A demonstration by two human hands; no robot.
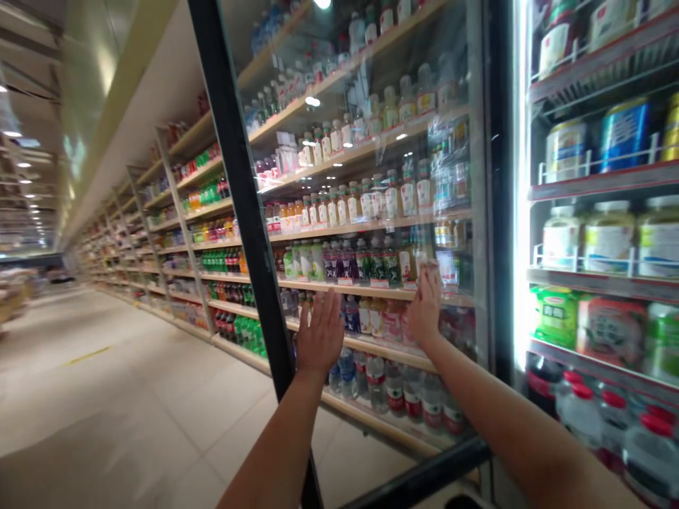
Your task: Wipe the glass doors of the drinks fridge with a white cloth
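Observation:
A glass fridge door [371,159] with a black frame [241,170] stands swung open in front of me. My left hand [320,332] lies flat against the pane near the frame's left upright, fingers stretched upward, holding nothing. Further right, my right hand [426,304] is raised to the same pane with its fingers pointing up; they are slightly blurred and no object shows in them. Through the glass I see shelves of bottled drinks, among them dark purple-labelled bottles [339,261] just above my left hand. Ceiling lights reflect in the pane.
At right, the lit fridge [605,276] holds cans, jars and pouches, with red-capped bottles [581,406] at the bottom. A long run of store shelves [159,233] recedes to the left along the tiled floor [159,396]. The door's lower bar [419,475] crosses low in front.

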